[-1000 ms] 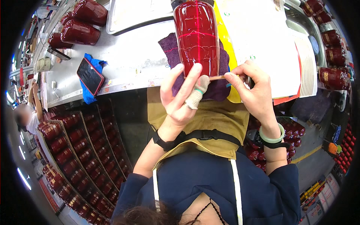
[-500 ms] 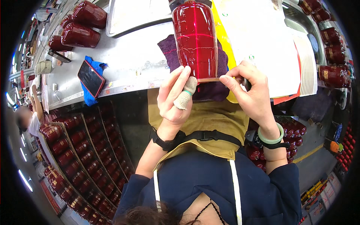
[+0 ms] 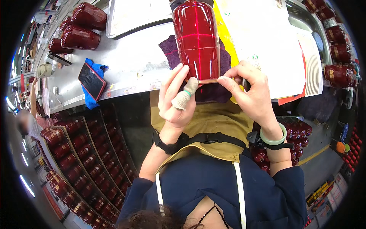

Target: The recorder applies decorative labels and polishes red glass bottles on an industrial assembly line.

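A glossy dark red bottle (image 3: 196,42) lies on a folded purple cloth (image 3: 225,57), its base toward me. Bright red light lines cross its surface. A thin tan strip (image 3: 208,81) runs along the base edge. My left hand (image 3: 176,97) grips the base's left side, fingers against the glass. Its thumb wears a pale fabric cover with a green band and presses by the strip. At the base's right corner my right hand (image 3: 249,89) pinches the strip's end between thumb and forefinger. Something small and dark shows within its curled fingers, too hidden to name.
A phone (image 3: 92,81) rests on a blue cloth at the left table edge. More red bottles (image 3: 81,37) stand behind it, near a white tray (image 3: 141,15). White and yellow sheets (image 3: 267,45) lie right. Racks of bottles (image 3: 80,152) fill the lower left.
My right hand has moved slightly left, its thumb closer to the bottle's base corner. The bottle and my left hand have shifted a little left.
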### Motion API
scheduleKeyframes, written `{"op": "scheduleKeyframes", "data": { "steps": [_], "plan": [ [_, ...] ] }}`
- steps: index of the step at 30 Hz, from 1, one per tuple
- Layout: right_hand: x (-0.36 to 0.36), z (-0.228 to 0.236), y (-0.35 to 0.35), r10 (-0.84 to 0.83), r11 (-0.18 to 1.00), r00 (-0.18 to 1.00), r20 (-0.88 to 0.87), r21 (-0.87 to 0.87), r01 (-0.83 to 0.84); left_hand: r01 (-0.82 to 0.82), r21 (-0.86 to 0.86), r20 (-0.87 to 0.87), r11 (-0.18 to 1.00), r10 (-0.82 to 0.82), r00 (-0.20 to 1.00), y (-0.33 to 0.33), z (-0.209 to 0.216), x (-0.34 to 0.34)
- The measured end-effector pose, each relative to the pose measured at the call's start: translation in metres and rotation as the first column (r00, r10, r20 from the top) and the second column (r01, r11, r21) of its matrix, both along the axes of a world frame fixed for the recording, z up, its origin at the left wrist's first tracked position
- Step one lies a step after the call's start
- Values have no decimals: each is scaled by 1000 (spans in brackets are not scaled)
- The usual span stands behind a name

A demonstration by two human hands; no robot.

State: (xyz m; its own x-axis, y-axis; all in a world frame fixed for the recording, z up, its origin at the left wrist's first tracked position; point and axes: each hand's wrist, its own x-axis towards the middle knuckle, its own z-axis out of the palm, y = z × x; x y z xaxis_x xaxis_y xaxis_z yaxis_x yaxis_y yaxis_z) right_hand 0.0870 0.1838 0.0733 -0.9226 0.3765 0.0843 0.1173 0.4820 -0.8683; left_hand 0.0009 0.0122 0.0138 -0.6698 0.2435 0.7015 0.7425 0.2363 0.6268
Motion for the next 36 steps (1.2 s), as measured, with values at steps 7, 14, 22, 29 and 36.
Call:
{"op": "scheduleKeyframes", "data": {
  "steps": [7,14,22,29,36],
  "plan": [
    [1,2,2,-10,1000,1000,18,-26,11,33,-95,-183,995,-50,982,-6,-2,-4],
    [1,0,4,-6,1000,1000,20,2,6,-22,-217,-285,976,-42,957,-4,4,0],
    [-3,-1,1,4,1000,1000,-19,11,-4,29,-90,-107,996,-38,994,-3,6,-4],
    [-1,3,3,18,1000,1000,-2,3,-18,22,-117,-142,993,-39,989,-9,-2,-3],
    [1,0,3,-12,1000,1000,27,-24,13,24,-150,-201,988,-55,978,-6,7,-1]
  ]
}}
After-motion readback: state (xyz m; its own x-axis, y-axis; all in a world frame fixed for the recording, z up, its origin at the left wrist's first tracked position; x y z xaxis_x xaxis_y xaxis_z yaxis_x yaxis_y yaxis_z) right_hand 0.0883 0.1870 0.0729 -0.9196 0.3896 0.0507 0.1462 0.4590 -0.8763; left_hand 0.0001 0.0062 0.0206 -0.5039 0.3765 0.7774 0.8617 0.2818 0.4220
